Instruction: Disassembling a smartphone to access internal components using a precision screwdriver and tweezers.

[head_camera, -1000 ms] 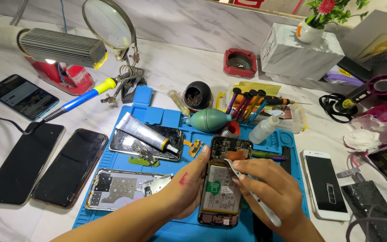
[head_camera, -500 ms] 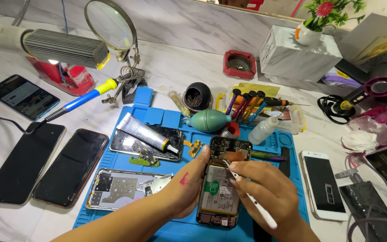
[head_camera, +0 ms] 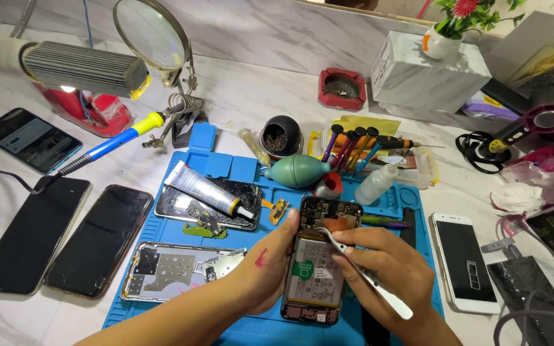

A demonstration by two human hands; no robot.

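An opened phone with its battery and circuit board bare lies on the blue repair mat. My left hand grips the phone's left edge and steadies it. My right hand holds silver tweezers, their tips resting on the phone just below the top board. A removed back frame lies on the mat to the left of my left hand. Above it a glue tube rests on a cracked phone screen.
Two dark phones lie left of the mat and a white phone to its right. Behind stand a teal air blower, a screwdriver rack, a small bottle, a soldering iron, a magnifier lamp and a white box.
The tweezers' tips have shifted slightly on the open phone. Both hands stay in much the same place.
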